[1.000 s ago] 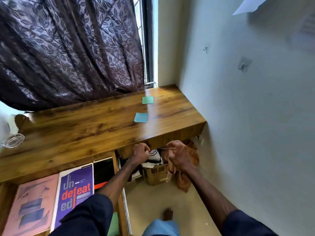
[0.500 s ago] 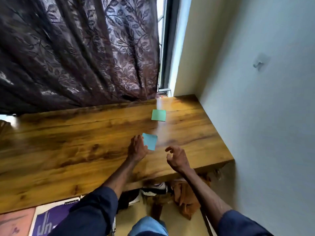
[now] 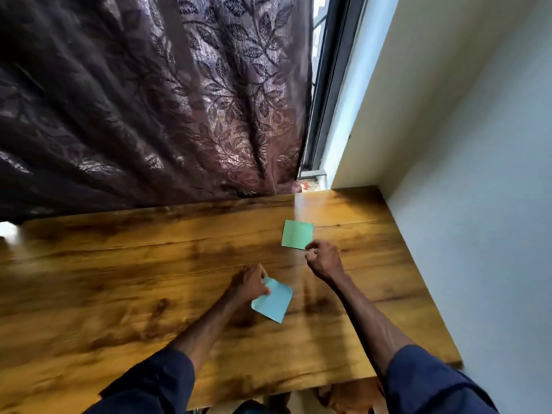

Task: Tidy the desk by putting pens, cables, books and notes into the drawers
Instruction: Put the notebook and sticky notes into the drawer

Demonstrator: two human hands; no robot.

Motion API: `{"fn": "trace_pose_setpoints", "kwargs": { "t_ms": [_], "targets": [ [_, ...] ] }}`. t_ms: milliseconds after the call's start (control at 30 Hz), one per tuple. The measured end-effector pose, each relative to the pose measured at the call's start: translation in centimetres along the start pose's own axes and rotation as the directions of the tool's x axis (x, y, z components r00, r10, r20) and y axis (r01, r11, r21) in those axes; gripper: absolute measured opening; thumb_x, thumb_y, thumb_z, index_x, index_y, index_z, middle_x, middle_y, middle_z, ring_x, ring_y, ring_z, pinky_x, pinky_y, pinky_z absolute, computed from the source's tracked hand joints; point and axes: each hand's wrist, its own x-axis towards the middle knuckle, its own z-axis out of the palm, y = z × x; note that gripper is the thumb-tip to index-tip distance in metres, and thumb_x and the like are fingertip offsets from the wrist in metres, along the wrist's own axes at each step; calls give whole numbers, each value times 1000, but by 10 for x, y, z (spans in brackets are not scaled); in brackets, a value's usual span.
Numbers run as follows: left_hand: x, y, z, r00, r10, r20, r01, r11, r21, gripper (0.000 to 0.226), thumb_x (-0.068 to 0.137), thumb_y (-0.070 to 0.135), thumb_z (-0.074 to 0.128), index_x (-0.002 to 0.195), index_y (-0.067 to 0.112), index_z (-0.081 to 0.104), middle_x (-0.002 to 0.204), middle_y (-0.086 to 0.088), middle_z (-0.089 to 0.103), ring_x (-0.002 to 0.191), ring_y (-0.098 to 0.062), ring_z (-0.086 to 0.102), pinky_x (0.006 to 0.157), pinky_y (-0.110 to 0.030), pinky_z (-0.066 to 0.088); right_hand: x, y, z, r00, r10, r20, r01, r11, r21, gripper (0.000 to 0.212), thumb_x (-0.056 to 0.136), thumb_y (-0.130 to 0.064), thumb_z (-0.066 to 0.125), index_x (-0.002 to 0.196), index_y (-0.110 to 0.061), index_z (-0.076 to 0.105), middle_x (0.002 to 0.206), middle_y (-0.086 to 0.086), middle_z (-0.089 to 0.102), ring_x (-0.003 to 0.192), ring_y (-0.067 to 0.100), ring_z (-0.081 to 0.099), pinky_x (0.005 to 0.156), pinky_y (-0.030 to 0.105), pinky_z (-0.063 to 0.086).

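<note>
The left hand (image 3: 249, 283) has its fingers curled close together, pinching one edge of a blue note (image 3: 273, 300). The note is a small square sheet, slightly bent, held over the middle of the desk (image 3: 119, 279) with one corner pointing toward the person. Whether it touches the wood is hard to tell.

The right hand (image 3: 324, 259) has curled fingers, with thumb and forefinger tips meeting at the near right corner of a green note (image 3: 297, 234). This flat square lies farther back on the desk. I cannot tell whether they grip it.

Blur softens both hands and the near wood. The two dark blue sleeves (image 3: 430, 383) are cut off at the bottom edge.

There are two notes, two hands and one desk. A dark leaf-patterned curtain (image 3: 149, 100) hangs behind the desk, and a pale wall (image 3: 478, 174) stands on the right.
</note>
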Motion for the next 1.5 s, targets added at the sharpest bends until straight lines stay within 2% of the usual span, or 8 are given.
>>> {"fn": "trace_pose_setpoints", "kwargs": {
  "t_ms": [167, 433, 733, 933, 1067, 1200, 1400, 1500],
  "targets": [
    [-1, -14, -10, 999, -38, -31, 22, 914, -406, 24, 74, 39, 84, 89, 23, 76, 84, 10, 73, 76, -5, 64, 63, -23, 45, 65, -16, 3, 999, -35, -31, 32, 995, -96, 47, 81, -27, 81, 120, -9, 64, 118, 14, 64, 113, 29, 60, 93, 36, 48],
    [-22, -48, 3, 991, -135, 1, 102, 751, -652, 20, 81, 37, 83, 92, 23, 74, 91, 5, 77, 89, -13, 73, 74, -32, 58, 97, -9, 24, 993, -22, 112, 64, 919, -390, 73, 72, -49, 84, 123, -13, 46, 123, 11, 43, 119, 32, 46, 94, 44, 48],
    [-37, -37, 7, 973, -214, -81, 105, 734, -671, 16, 83, 32, 82, 93, 22, 73, 91, 5, 76, 86, -15, 72, 69, -28, 55, 1, 34, 27, 972, 218, 91, -194, 957, -214, 78, 54, -50, 94, 115, -17, 56, 114, 8, 55, 111, 27, 51, 85, 35, 46],
    [-42, -35, 20, 956, -282, -81, 140, 683, -717, 27, 85, 31, 81, 104, 15, 70, 97, -1, 76, 83, -13, 72, 57, -20, 52, -50, 44, 28, 969, 241, 52, -237, 968, -79, 64, 68, -28, 90, 112, -13, 47, 108, 11, 63, 102, 31, 62, 75, 35, 50],
    [-59, -40, 37, 946, -323, -39, 174, 604, -778, 27, 88, 28, 78, 107, 14, 66, 99, -8, 76, 86, -19, 74, 66, -32, 62, -81, 48, 26, 962, 264, 64, -267, 963, 38, 51, 82, -21, 78, 124, -7, 53, 119, 15, 65, 111, 33, 62, 84, 33, 48],
    [-91, -40, 54, 942, -330, -64, 151, 587, -796, 30, 87, 29, 78, 110, 13, 66, 99, -9, 76, 87, -23, 75, 72, -43, 64, -126, 54, 15, 938, 318, 136, -346, 881, 323, 38, 80, -7, 65, 117, -10, 58, 106, 12, 70, 92, 27, 69, 79, 48, 61],
    [-164, -32, 81, 940, -278, -197, 25, 633, -774, 23, 83, 36, 78, 97, 19, 71, 90, -7, 78, 80, -26, 76, 66, -47, 63, -224, 63, -5, 935, 308, 179, -349, 693, 631, 53, 73, 4, 81, 119, -15, 61, 107, 18, 69, 90, 30, 69, 57, 36, 60],
    [-212, -21, 103, 931, -279, -237, -15, 616, -787, 22, 85, 32, 78, 101, 18, 71, 89, -9, 78, 77, -27, 75, 63, -41, 63, -281, 80, -10, 936, 315, 157, -337, 669, 662, 48, 72, 0, 86, 115, -5, 64, 101, 18, 72, 88, 27, 70, 73, 39, 62]
  ]
}}
